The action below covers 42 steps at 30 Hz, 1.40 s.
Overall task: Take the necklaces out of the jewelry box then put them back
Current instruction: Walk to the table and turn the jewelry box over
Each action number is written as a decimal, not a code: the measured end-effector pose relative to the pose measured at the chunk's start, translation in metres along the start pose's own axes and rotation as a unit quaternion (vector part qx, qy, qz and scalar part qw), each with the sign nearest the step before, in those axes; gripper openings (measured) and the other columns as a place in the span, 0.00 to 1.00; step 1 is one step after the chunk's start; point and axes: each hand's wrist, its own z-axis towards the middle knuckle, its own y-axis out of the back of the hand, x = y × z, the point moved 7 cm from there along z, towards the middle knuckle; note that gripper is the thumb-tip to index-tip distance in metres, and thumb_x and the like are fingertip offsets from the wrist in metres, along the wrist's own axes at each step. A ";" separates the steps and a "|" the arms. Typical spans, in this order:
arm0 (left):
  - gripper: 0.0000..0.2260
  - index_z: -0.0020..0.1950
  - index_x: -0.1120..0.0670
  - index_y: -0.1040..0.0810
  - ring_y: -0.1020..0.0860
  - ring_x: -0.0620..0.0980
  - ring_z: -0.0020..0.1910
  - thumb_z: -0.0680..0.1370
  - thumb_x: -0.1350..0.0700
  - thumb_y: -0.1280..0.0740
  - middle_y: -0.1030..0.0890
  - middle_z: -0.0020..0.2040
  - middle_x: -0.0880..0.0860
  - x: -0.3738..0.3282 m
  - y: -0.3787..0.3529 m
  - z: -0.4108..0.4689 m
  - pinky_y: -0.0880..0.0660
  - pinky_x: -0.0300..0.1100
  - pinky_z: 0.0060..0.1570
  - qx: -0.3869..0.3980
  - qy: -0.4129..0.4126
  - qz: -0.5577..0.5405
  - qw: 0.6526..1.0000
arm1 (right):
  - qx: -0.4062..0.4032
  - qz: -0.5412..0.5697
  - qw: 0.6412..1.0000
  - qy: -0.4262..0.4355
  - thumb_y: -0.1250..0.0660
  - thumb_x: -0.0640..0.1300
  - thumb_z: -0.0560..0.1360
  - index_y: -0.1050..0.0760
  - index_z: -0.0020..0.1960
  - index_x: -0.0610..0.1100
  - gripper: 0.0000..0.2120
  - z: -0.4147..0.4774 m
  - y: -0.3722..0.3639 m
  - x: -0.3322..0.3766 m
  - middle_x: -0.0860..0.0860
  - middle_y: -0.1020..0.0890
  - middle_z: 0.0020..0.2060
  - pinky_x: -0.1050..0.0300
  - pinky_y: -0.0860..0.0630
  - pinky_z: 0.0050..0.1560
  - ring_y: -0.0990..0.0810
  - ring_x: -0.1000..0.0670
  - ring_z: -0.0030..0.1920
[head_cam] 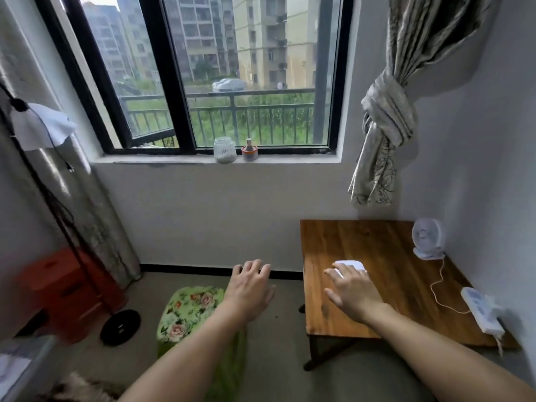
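A small white jewelry box (pixel 352 264) lies on the low wooden table (pixel 362 239) at the right, its lid down as far as I can tell. No necklace is visible. My right hand (pixel 353 294) reaches over the table with fingers spread, and the fingertips lie on the near side of the box without gripping it. My left hand (pixel 251 288) hovers in the air left of the table, above the floor, fingers apart and holding nothing.
A white desk fan (pixel 427 237) stands at the table's far right, with a cable running to a power strip (pixel 480 313) at the right edge. A floral stool (pixel 188 311) sits below my left arm. Further left are a red cabinet (pixel 61 288) and a lamp stand base (pixel 120 326).
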 end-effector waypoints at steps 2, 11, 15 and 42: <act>0.20 0.67 0.52 0.32 0.32 0.53 0.65 0.78 0.45 0.42 0.30 0.66 0.52 0.017 -0.010 0.028 0.37 0.48 0.63 0.001 0.002 -0.005 1.000 | 0.006 -0.007 1.000 0.005 0.35 0.57 0.74 0.26 0.64 0.48 0.22 0.036 -0.011 -0.003 0.46 0.22 0.63 0.47 0.25 0.58 0.23 0.43 0.62; 0.19 0.67 0.52 0.33 0.33 0.52 0.64 0.78 0.45 0.44 0.30 0.65 0.51 0.088 -0.079 0.171 0.38 0.47 0.63 0.031 -0.076 -0.024 0.996 | 0.024 -0.009 0.997 -0.067 0.34 0.57 0.73 0.24 0.63 0.49 0.21 0.165 -0.074 -0.020 0.45 0.21 0.61 0.47 0.23 0.55 0.21 0.43 0.60; 0.19 0.67 0.53 0.32 0.33 0.54 0.65 0.78 0.45 0.43 0.30 0.66 0.53 0.107 -0.099 0.234 0.38 0.48 0.64 0.064 -0.142 -0.026 0.987 | 0.033 0.003 0.990 -0.134 0.33 0.56 0.73 0.24 0.63 0.49 0.21 0.204 -0.089 -0.031 0.46 0.21 0.61 0.47 0.23 0.55 0.21 0.44 0.59; 0.22 0.73 0.50 0.39 0.36 0.53 0.70 0.81 0.46 0.44 0.36 0.73 0.51 -0.083 -0.260 0.442 0.39 0.49 0.69 0.231 -0.489 0.005 0.841 | 0.138 0.100 0.841 -0.513 0.46 0.57 0.80 0.40 0.73 0.51 0.23 0.153 -0.204 -0.188 0.50 0.36 0.73 0.55 0.36 0.66 0.34 0.48 0.70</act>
